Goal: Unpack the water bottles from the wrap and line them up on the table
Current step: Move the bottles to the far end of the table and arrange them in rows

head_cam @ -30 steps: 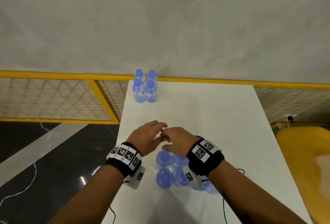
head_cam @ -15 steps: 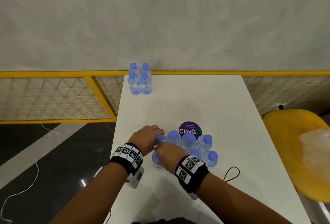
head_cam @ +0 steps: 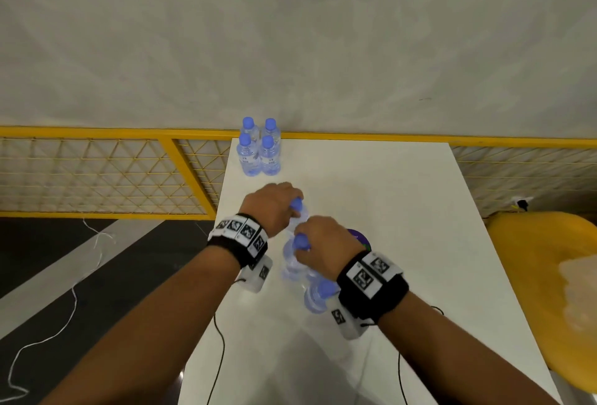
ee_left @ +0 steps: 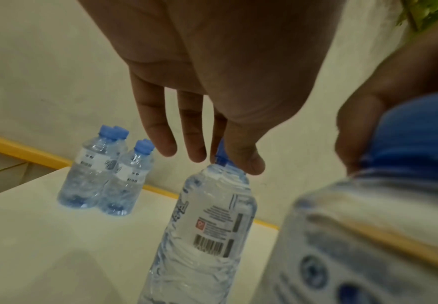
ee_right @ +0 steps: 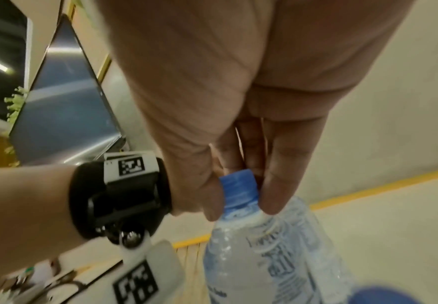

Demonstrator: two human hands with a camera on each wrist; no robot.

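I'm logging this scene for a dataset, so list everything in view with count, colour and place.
Set-down bottles: four, clear with blue caps, far left table corner.
Bottles in hand: two, clear with blue caps; one under the left hand, one under the right.
Other near bottles: count hidden by the right wrist.
Sticker: one, purple, on the table.
Table: one, white.
Railing: yellow, behind the table.
Left hand: pinches a cap.
Right hand: pinches a cap.
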